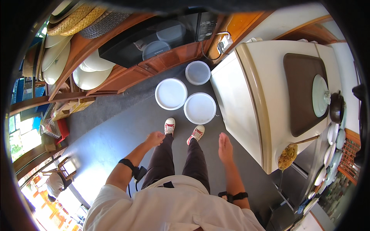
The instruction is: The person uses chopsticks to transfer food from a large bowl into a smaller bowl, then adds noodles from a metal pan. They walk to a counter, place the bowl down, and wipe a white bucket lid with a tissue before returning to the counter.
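Observation:
My left hand (155, 139) hangs above my thigh with its fingers curled, and I cannot tell whether anything is in it. To the right of my legs, my right hand (225, 145) is held flat over the floor, holding nothing. Three round lidded tubs stand on the grey floor just beyond my shoes: one white-lidded tub (171, 94) at the left, another (200, 108) beside it at the right, and a greyer one (198, 72) behind them. Neither hand touches a tub.
A white refrigerator (240, 95) stands at the right with a brown tray (297, 115) on top. A black microwave oven (173, 34) sits on the wooden cabinet (124, 79) ahead. Cardboard boxes (82, 104) lie on the left shelf. Another person (55, 184) is at the far lower left.

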`<state>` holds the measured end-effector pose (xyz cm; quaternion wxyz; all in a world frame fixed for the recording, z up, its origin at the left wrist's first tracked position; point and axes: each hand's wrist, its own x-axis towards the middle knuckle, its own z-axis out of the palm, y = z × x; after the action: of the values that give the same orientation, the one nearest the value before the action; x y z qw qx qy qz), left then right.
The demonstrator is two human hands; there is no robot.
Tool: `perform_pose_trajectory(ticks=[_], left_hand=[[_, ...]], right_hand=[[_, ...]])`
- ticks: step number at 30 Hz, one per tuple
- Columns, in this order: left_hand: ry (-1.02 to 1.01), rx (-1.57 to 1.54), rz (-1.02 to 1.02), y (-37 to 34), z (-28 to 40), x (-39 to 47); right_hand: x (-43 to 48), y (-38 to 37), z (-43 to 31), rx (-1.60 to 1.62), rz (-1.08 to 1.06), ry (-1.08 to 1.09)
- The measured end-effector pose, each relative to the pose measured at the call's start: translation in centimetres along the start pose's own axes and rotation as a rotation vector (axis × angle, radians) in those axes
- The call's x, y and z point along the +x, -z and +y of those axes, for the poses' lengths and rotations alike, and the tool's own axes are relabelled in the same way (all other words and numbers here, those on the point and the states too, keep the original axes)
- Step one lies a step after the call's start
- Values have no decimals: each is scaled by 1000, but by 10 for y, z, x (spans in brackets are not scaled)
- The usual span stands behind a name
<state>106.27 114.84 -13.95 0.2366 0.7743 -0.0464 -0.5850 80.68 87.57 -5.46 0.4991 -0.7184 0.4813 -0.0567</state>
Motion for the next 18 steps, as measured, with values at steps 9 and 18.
perform_pose_trajectory(ticks=[9,18], left_hand=[[98,-208,-152,-67,8,20],[0,-158,-169,-27,1,141]], right_hand=[[56,16,-10,-112,154,175],[94,-105,159,-169,153,-369]])
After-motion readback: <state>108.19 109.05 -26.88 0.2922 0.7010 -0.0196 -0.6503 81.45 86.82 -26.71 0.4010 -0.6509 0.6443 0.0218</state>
